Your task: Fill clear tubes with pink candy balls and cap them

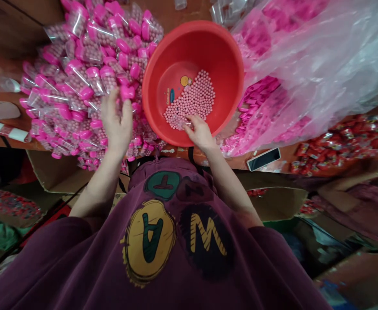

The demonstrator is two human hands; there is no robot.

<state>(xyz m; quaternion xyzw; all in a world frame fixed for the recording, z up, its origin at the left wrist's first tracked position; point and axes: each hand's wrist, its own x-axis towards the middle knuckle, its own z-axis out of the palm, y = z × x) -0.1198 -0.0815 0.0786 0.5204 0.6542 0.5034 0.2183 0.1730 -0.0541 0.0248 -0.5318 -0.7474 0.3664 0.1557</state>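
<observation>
My left hand [117, 122] is over a large heap of small clear bottles [93, 77] that hold pink beads and have bright pink caps. Its fingers are spread, with a pink cap [128, 92] right by the fingertips. Inside the red basin [193, 32], pink beads [195, 97] are gathered toward the near side. My right hand [201, 132] reaches over the basin's near rim, thumb and fingers pinched at the beads. A small clear plastic container [176, 122], partly sunk among the beads, seems to be in that pinch; its outline is faint.
Right of the basin, a clear plastic bag [305, 73] spills pink plastic pieces [256, 103]. A phone [263, 159] lies at the table's near edge, beside red wrapped pieces [340, 144]. Clear empty tubes [229, 10] lie behind the basin. Another person's arm [353, 183] shows at right.
</observation>
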